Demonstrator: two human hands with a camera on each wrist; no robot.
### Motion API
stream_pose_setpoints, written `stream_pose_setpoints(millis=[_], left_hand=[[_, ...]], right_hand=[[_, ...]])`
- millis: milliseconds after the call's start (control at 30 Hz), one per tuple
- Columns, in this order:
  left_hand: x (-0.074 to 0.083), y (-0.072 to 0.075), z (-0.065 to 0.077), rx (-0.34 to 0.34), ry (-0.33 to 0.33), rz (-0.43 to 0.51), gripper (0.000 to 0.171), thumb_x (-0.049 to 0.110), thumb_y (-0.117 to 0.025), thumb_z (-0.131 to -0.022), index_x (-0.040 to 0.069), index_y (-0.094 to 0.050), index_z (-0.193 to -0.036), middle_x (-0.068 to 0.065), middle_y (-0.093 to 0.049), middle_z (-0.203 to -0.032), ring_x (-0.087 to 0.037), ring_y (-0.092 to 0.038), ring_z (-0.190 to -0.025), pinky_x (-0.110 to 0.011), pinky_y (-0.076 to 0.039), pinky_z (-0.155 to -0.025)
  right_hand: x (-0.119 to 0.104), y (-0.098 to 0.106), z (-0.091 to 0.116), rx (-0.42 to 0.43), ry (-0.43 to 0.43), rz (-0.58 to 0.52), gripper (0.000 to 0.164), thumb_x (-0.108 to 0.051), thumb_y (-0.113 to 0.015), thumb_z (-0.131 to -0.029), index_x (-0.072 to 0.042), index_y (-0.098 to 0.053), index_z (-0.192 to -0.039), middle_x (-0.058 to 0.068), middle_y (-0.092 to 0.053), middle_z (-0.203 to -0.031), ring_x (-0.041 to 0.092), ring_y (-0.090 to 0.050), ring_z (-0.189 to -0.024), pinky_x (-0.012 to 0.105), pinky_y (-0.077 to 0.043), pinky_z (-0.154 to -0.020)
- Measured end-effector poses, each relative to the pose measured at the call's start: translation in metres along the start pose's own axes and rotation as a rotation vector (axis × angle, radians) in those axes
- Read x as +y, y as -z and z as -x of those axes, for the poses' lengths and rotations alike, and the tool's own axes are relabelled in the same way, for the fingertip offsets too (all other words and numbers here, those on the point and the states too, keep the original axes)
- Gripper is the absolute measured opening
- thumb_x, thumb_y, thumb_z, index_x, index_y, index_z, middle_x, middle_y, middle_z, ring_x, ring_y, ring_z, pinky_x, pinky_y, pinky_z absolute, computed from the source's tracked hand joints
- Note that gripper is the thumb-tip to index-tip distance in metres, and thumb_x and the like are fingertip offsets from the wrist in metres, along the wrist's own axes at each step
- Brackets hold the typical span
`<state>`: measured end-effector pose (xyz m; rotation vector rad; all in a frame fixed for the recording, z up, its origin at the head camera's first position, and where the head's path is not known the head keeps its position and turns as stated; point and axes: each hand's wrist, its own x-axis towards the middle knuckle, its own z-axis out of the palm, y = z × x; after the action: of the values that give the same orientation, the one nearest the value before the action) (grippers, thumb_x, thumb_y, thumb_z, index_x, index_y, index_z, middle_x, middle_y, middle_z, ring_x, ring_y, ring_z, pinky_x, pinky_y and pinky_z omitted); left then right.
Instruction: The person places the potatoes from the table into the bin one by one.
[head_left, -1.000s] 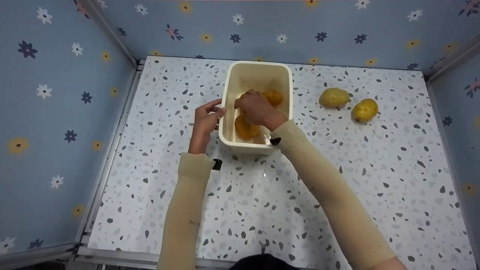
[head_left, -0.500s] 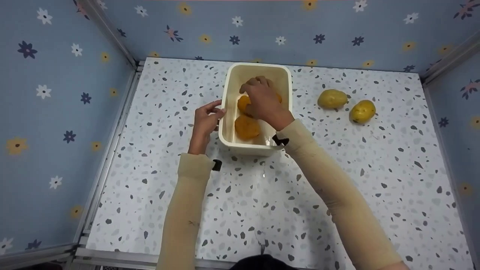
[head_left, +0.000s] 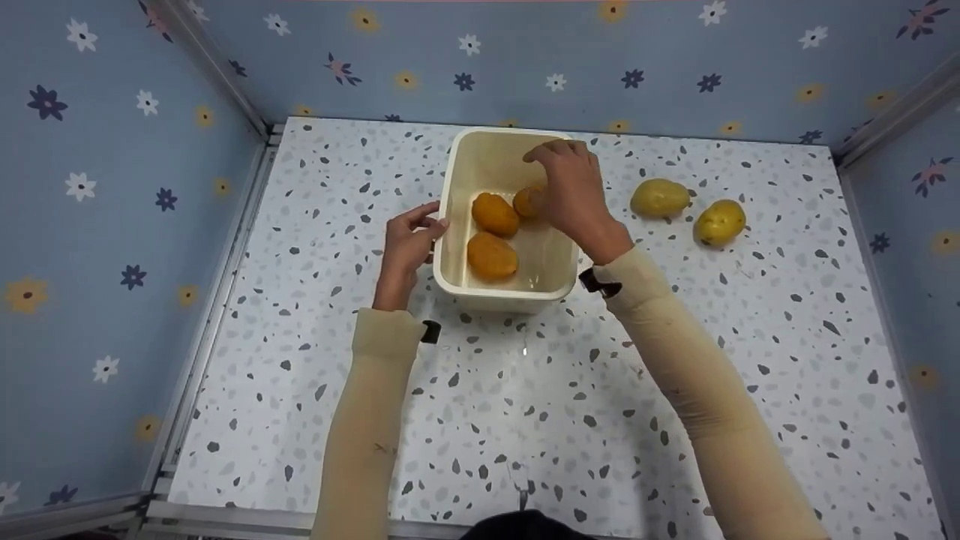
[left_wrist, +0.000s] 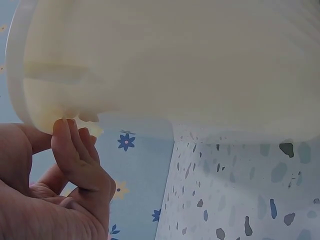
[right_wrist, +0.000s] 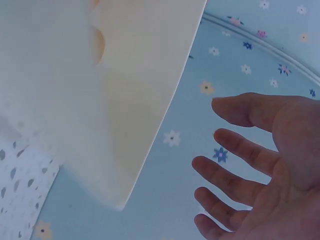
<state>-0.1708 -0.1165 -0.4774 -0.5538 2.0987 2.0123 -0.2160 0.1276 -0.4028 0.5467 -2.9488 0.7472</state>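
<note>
A cream plastic bin point(head_left: 501, 294) stands on the speckled table. Inside it lie three potatoes, orange-toned in the bin: one near the front point(head_left: 491, 256), one behind it point(head_left: 495, 214), and a third point(head_left: 528, 202) partly covered by my right hand. My left hand point(head_left: 409, 244) holds the bin's left side at the rim, thumb over the edge and fingers against the outer wall, as the left wrist view point(left_wrist: 75, 165) shows too. Above the bin's right rim is my right hand point(head_left: 577, 187); the right wrist view shows its fingers point(right_wrist: 235, 180) spread and holding nothing.
Two yellow potatoes, one left point(head_left: 660, 198) and one right point(head_left: 720, 222), lie on the table point(head_left: 750, 360) to the bin's right. Flower-patterned blue panels point(head_left: 420, 60) enclose the back and both sides.
My right hand has risen from among the potatoes in the bin and shifted right to above the right rim. The left hand stays at the bin's left side.
</note>
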Motion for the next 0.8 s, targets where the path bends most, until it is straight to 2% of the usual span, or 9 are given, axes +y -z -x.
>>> stream_pose_setpoints(millis=[200, 400, 600, 800], left_hand=[[-0.003, 0.001, 0.000, -0.009, -0.022, 0.027, 0.040, 0.010, -0.071, -0.100, 0.008, -0.069, -0.141, -0.006, -0.060, -0.101, -0.015, -0.069, -0.062, -0.019, -0.051, -0.048], [-0.001, 0.001, 0.000, 0.009, 0.001, 0.005, 0.040, 0.011, -0.071, -0.101, 0.010, -0.069, -0.141, -0.005, -0.061, -0.103, -0.017, -0.069, -0.067, -0.019, -0.052, -0.049], [-0.002, 0.002, -0.001, 0.011, 0.010, 0.001, 0.040, 0.012, -0.070, -0.102, 0.011, -0.069, -0.142, -0.006, -0.061, -0.105, -0.020, -0.070, -0.072, -0.021, -0.054, -0.053], [-0.002, 0.001, -0.002, -0.001, -0.009, 0.002, 0.040, 0.011, -0.069, -0.101, 0.010, -0.069, -0.141, -0.006, -0.061, -0.105, -0.016, -0.068, -0.067, -0.019, -0.052, -0.051]], right_hand=[[0.036, 0.009, 0.008, 0.074, -0.073, -0.004, 0.042, -0.006, -0.075, -0.093, -0.002, -0.069, -0.134, 0.021, -0.063, -0.141, 0.044, -0.051, -0.131, 0.061, -0.038, -0.113], [0.075, 0.008, 0.021, 0.144, -0.113, -0.044, 0.042, -0.003, -0.075, -0.093, 0.001, -0.069, -0.134, 0.023, -0.063, -0.140, 0.048, -0.052, -0.129, 0.065, -0.039, -0.111], [0.109, 0.005, 0.034, 0.162, -0.168, -0.036, 0.044, -0.002, -0.074, -0.094, 0.001, -0.067, -0.137, 0.025, -0.061, -0.142, 0.049, -0.050, -0.133, 0.066, -0.039, -0.110], [0.137, 0.005, 0.043, 0.161, -0.221, -0.052, 0.048, -0.002, -0.075, -0.092, -0.001, -0.066, -0.139, 0.025, -0.059, -0.145, 0.050, -0.047, -0.136, 0.069, -0.037, -0.110]])
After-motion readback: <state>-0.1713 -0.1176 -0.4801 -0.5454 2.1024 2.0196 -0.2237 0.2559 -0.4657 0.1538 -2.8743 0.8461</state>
